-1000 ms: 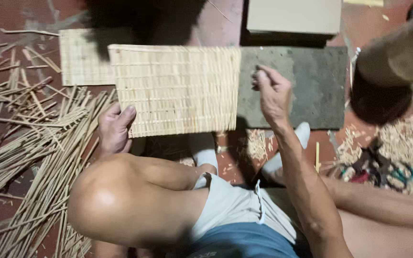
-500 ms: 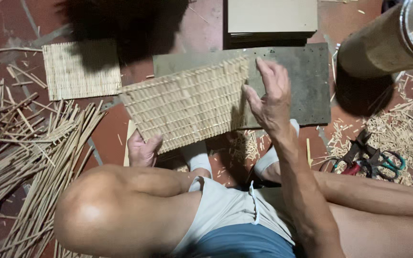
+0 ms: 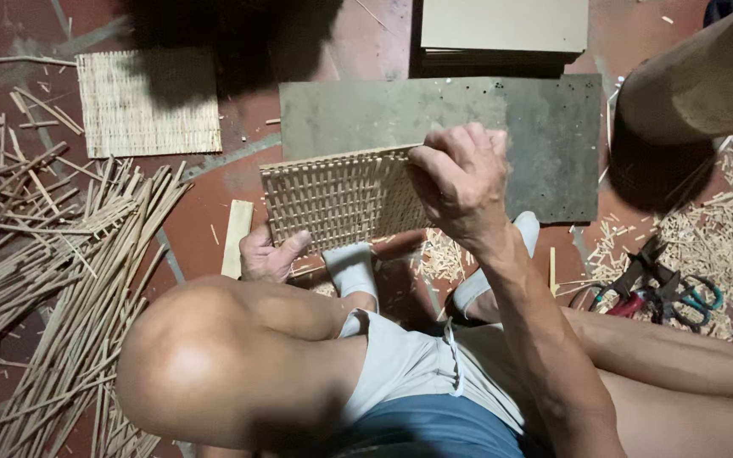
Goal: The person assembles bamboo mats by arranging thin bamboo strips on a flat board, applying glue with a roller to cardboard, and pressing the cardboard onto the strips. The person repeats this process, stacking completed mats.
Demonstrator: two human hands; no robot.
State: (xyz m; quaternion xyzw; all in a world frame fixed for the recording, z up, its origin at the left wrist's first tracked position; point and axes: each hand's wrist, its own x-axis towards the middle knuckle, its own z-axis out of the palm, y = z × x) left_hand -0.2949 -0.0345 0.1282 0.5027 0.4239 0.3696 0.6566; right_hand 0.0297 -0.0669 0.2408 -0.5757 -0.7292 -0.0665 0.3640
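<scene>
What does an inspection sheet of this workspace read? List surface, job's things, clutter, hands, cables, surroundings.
Surface: red tiled floor with a grey board lying on it.
Job's things: woven mat, tilted up off the board.
Clutter: loose bamboo strips, trimmings, scissors.
Hands: left hand grips the mat's lower edge; right hand grips its upper right edge.
Cables: nothing seen.
Surroundings: second mat, stacked boards, cylinder container.

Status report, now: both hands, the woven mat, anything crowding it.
Left hand grips woven mat at lower left corner. Right hand holds its top right edge, mat tilted up above grey board. Bamboo strips at left, scissors at right, both apart.
</scene>
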